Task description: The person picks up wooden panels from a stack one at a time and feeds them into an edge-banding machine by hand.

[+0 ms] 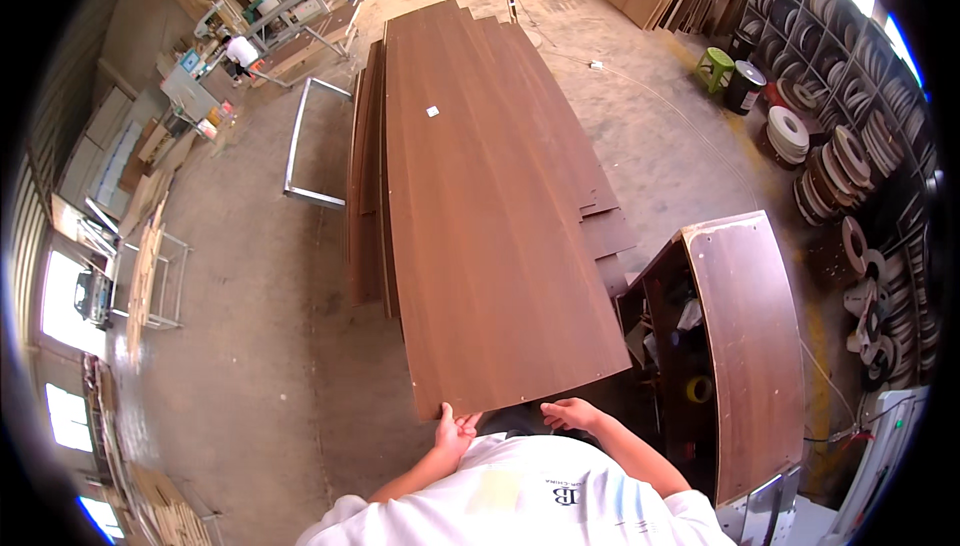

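One long brown wood-grain board (490, 226) tops a stack (367, 196). Left hand (457, 426): half-curled at its near-left corner, grip impossible to tell. Right hand (572, 413): part-open by the near edge, apparently holding nothing. Probably stiff, heavy, smooth; best held at both near corners.

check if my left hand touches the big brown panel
Touching. The head view shows the left hand, its thumb on the near edge of the brown panel.
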The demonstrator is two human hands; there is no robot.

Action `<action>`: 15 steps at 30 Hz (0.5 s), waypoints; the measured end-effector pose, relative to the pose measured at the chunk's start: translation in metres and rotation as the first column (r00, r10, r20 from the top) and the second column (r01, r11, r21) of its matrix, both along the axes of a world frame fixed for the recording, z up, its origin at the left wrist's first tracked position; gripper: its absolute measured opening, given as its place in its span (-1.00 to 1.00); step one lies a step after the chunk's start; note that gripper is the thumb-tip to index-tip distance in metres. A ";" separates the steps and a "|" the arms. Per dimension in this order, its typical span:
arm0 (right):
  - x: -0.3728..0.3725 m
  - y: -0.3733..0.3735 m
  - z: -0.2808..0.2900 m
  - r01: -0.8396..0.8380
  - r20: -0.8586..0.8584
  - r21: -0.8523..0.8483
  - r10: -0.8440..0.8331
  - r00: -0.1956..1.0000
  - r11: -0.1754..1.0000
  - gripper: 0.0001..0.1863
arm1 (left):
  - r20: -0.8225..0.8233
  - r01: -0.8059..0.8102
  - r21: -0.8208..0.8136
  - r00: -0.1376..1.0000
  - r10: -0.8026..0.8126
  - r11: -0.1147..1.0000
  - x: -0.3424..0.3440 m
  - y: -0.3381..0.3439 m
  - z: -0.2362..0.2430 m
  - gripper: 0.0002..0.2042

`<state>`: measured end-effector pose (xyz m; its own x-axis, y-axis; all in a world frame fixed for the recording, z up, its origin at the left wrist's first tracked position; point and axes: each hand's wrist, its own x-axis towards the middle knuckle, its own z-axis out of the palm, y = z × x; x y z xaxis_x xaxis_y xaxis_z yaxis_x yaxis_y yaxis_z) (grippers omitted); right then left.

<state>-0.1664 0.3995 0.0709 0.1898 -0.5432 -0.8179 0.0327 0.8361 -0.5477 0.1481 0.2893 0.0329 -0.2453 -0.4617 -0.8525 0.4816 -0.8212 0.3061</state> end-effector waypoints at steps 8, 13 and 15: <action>0.012 0.035 0.033 0.562 0.425 -0.123 -0.468 0.775 0.818 -0.43 | -0.289 0.061 -0.040 0.955 -0.070 0.997 -0.092 0.079 0.093 -0.46; -0.047 0.056 0.078 0.917 0.431 -0.110 -0.813 0.391 0.383 -0.60 | -0.399 0.461 -0.407 0.687 -0.608 0.789 -0.148 0.114 0.087 -0.55; -0.090 0.078 0.059 0.938 0.394 -0.148 -0.851 0.347 0.313 -0.65 | 0.124 0.808 -0.573 0.250 -0.960 0.136 -0.172 0.122 0.077 -0.63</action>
